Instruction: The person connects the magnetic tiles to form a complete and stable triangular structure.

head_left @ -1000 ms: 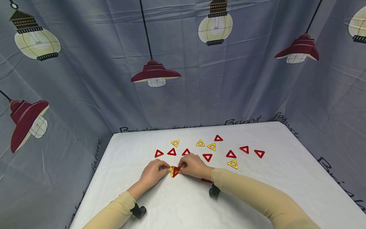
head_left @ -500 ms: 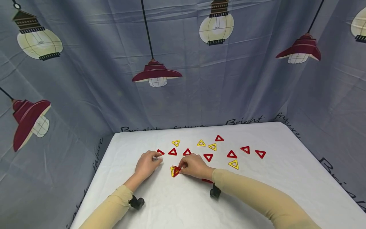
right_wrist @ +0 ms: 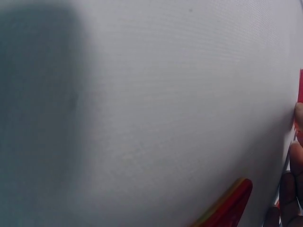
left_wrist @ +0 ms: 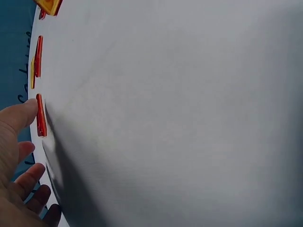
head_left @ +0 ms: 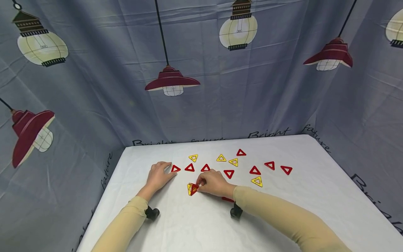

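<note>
In the head view my right hand [head_left: 214,182] pinches the corner of a red plastic triangle [head_left: 196,186]. That triangle overlaps a yellow triangle [head_left: 189,189] close over the white table. My left hand [head_left: 158,175] reaches to another red triangle [head_left: 178,169] at the left end of a row, thumb and fingers spread on either side of it. In the left wrist view the thumb [left_wrist: 26,113] is right at the edge of this red triangle [left_wrist: 41,118], the other fingers apart from it. Only fingertips of the right hand [right_wrist: 296,165] show in the right wrist view.
More red triangles [head_left: 233,171] and yellow triangles [head_left: 261,182] lie scattered across the back and right of the white table [head_left: 189,224]. One red triangle [head_left: 227,199] is partly hidden under the right wrist. A grey curtain [head_left: 201,115] with printed lamps surrounds the table.
My left hand has left the overlapping triangles and moved left and away from me to the red triangle at the row's end. The right hand has stayed in place, still pinching.
</note>
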`<move>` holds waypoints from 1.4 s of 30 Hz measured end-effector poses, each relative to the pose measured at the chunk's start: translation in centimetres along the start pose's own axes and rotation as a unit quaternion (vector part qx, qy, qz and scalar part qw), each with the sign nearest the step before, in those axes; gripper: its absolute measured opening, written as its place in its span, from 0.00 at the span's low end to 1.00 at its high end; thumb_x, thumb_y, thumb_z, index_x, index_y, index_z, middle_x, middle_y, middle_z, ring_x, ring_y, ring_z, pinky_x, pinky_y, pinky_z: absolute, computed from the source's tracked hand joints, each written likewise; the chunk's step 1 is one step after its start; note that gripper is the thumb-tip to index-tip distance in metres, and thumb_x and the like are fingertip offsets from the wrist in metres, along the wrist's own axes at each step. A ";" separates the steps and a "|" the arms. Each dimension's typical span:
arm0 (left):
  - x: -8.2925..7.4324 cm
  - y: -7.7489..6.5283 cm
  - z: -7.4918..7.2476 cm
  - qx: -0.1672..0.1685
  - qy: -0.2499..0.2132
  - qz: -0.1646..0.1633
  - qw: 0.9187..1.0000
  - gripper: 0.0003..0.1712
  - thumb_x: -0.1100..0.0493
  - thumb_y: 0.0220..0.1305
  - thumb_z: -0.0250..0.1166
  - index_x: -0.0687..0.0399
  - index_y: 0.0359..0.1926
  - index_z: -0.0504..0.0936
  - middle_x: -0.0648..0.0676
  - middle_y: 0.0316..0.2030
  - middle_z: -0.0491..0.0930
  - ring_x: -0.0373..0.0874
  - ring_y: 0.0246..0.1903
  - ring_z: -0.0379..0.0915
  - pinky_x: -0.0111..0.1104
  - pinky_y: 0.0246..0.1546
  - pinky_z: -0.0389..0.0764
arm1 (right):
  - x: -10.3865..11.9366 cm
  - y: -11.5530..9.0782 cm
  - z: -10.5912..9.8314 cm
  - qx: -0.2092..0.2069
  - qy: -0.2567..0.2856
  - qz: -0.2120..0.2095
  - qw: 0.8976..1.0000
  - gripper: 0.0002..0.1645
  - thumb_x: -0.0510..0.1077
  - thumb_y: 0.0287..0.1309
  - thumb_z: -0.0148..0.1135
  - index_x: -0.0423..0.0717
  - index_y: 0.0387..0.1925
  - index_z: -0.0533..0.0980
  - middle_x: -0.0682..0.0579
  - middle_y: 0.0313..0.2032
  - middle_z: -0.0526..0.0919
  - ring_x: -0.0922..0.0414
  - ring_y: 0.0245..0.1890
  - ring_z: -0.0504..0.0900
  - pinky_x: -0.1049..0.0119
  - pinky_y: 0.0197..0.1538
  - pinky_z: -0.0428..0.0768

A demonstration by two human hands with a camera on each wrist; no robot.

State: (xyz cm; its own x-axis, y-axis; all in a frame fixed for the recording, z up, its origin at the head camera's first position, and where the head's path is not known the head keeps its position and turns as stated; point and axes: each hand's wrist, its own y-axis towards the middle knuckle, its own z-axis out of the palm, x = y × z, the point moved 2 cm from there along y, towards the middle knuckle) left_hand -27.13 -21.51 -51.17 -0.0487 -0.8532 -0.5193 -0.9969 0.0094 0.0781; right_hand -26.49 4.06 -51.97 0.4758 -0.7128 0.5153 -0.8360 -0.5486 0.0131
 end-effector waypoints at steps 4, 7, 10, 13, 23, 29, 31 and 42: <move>-0.1 0.4 0.0 0.008 0.008 0.000 1.000 0.34 0.45 0.64 0.72 0.58 0.66 0.78 0.63 0.64 0.73 0.64 0.65 0.62 0.57 0.65 0.64 | 0.1 0.0 -0.1 0.004 -0.001 0.003 1.000 0.09 0.52 0.54 0.78 0.63 0.35 0.83 0.67 0.25 0.75 0.62 0.36 0.71 0.57 0.46 0.67; -0.2 0.6 0.2 0.011 0.020 0.001 1.000 0.32 0.45 0.64 0.72 0.56 0.65 0.80 0.63 0.64 0.73 0.64 0.65 0.63 0.58 0.64 0.64 | 0.2 -0.1 -0.1 0.005 -0.002 0.003 1.000 0.09 0.52 0.55 0.77 0.63 0.36 0.83 0.67 0.25 0.75 0.62 0.36 0.71 0.57 0.46 0.67; -0.2 0.7 0.3 0.012 0.029 0.004 1.000 0.30 0.46 0.65 0.72 0.54 0.63 0.82 0.62 0.64 0.73 0.64 0.65 0.63 0.58 0.64 0.64 | 0.2 -0.1 -0.2 0.005 -0.003 0.002 1.000 0.09 0.52 0.55 0.77 0.63 0.35 0.83 0.67 0.25 0.75 0.61 0.36 0.71 0.56 0.47 0.67; -0.2 0.7 0.4 0.011 0.034 0.009 0.999 0.27 0.47 0.65 0.72 0.52 0.62 0.83 0.62 0.64 0.73 0.64 0.64 0.64 0.59 0.63 0.65 | 0.2 -0.2 -0.3 0.005 -0.001 0.001 1.000 0.09 0.51 0.55 0.77 0.63 0.35 0.82 0.67 0.25 0.75 0.61 0.36 0.71 0.56 0.47 0.67; 0.1 0.4 0.4 0.036 0.040 0.012 0.998 0.28 0.49 0.69 0.68 0.49 0.67 0.79 0.63 0.68 0.69 0.66 0.68 0.60 0.60 0.65 0.62 | 0.3 -0.2 -0.4 0.006 0.000 0.004 1.000 0.09 0.51 0.55 0.77 0.63 0.35 0.82 0.66 0.25 0.75 0.61 0.36 0.71 0.56 0.47 0.67; -0.5 0.3 1.0 -0.005 0.036 -0.012 0.999 0.35 0.39 0.63 0.70 0.60 0.59 0.80 0.63 0.61 0.75 0.63 0.62 0.66 0.56 0.62 0.67 | 0.3 -0.1 -0.3 0.010 -0.002 0.010 1.000 0.09 0.51 0.55 0.77 0.63 0.35 0.82 0.66 0.26 0.75 0.61 0.36 0.71 0.56 0.47 0.67; -0.8 0.3 1.3 -0.020 0.050 -0.021 0.998 0.35 0.37 0.61 0.71 0.61 0.54 0.80 0.62 0.56 0.78 0.61 0.58 0.69 0.54 0.58 0.71 | 0.3 0.0 -0.3 0.011 0.000 0.009 1.000 0.09 0.51 0.54 0.77 0.63 0.35 0.83 0.66 0.26 0.75 0.61 0.35 0.71 0.56 0.47 0.67; -1.2 0.1 1.4 -0.011 0.053 -0.014 0.998 0.22 0.50 0.64 0.70 0.55 0.55 0.83 0.63 0.61 0.74 0.62 0.62 0.65 0.56 0.60 0.68 | 0.2 -0.1 -0.3 0.010 -0.004 0.008 1.000 0.10 0.52 0.54 0.77 0.63 0.35 0.82 0.66 0.26 0.75 0.61 0.36 0.71 0.56 0.47 0.67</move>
State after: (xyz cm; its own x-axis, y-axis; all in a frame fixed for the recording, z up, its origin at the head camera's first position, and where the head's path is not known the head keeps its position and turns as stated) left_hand -27.21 -19.78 -51.73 -0.0138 -0.9034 -0.4286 -0.9962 -0.0246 0.0840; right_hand -26.36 4.12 -51.57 0.4650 -0.7243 0.5090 -0.8376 -0.5461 -0.0119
